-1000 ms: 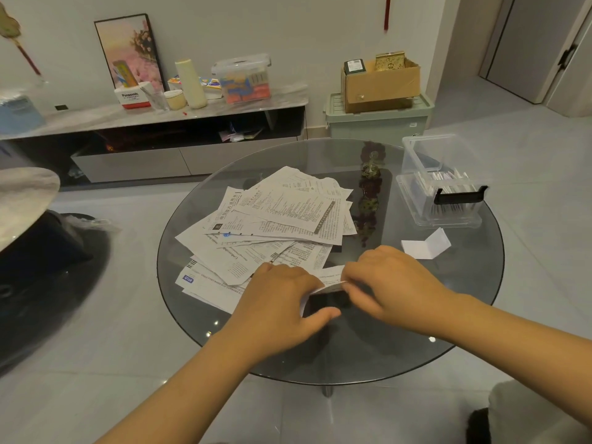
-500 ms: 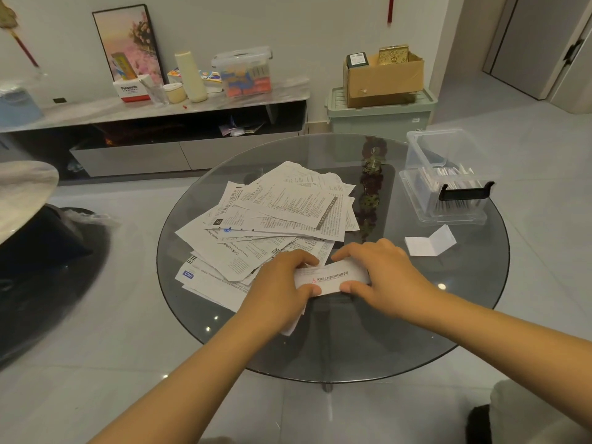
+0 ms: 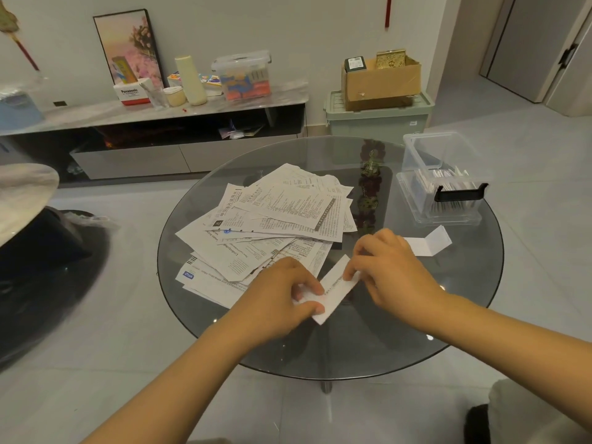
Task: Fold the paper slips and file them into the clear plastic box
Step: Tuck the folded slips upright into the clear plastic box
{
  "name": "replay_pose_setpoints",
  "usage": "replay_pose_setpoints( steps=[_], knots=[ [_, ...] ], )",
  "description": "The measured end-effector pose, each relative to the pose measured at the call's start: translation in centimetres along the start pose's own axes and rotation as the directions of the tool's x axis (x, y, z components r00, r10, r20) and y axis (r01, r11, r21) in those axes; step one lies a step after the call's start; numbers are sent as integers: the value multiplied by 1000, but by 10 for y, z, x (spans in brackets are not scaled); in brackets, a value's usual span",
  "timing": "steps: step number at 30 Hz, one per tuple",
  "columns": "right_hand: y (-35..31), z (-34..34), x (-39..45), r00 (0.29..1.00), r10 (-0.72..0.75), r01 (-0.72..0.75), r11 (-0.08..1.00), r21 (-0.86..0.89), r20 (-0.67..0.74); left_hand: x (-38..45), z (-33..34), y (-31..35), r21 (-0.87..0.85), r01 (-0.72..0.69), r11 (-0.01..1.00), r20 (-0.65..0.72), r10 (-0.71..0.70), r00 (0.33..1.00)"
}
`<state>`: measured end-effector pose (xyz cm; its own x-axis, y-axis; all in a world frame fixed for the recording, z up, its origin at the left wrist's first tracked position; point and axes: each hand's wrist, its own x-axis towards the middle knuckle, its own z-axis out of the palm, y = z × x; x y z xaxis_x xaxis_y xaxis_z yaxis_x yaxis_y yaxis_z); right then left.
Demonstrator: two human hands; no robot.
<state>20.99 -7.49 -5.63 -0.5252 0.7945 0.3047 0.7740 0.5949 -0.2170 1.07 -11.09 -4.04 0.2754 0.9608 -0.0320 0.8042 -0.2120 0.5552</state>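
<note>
On the round glass table [image 3: 198, 309], the left hand [image 3: 282, 293] pinches the near end of a folded paper slip [image 3: 336, 288] while the right hand [image 3: 389, 270] grips its far end, seemingly squaring the crease; the clear plastic box [image 3: 445, 161] waits far right.

Both hands' fingers [image 3: 312, 285] pinch folded slip [image 3: 336, 291].
</note>
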Motion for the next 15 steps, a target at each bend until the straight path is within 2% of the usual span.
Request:
replay_pose_setpoints(
  steps=[3, 6, 12, 15],
  knots=[
    [-7, -2, -6, 991, -109, 106, 994, 39, 77, -3, -1, 5, -28, -33, 999, 93, 35, 995],
    [-13, -6, -15, 972, -136, 115, 986, 120, 190, -6, -3, 6, -8, -68, 998, 169, 69, 983],
    [-10, -17, -17, 941, -163, 143, 986, 88, 297, -7, -3, 4, 65, -165, 984, 136, 155, 978],
    [-12, -18, -18, 936, -182, 170, 983, 66, 301, -7, -3, 2, 59, -210, 976, 103, 203, 974]
  ],
)
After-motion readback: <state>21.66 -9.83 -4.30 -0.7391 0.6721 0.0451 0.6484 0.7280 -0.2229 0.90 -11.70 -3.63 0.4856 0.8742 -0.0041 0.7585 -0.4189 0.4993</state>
